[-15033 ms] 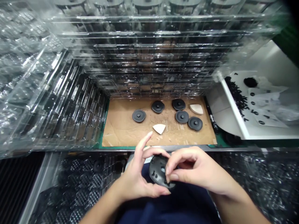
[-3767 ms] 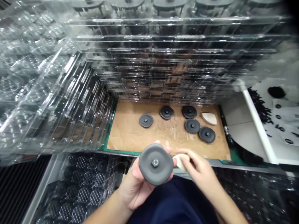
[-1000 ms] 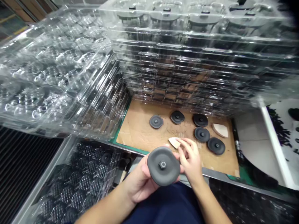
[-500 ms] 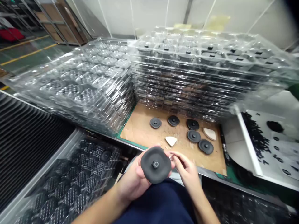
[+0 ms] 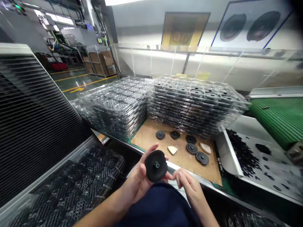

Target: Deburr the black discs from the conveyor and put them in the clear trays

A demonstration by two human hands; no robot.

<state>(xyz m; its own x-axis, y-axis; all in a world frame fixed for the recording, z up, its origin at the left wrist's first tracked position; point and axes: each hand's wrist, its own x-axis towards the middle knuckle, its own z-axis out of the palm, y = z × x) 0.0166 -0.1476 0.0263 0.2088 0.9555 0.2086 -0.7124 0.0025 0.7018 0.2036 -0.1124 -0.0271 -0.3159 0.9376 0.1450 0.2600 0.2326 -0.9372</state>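
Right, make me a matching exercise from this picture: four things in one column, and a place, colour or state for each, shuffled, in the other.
Things
1. held disc
2. wedge-shaped pieces
3. small black parts
4. clear plastic trays

Places, colours, states
A. heaped inside the white bin
B. stacked in many layers
C. in the left hand, its stud showing
D. cream-coloured

Right pairs: 1-C, 2-D, 3-A, 4-B
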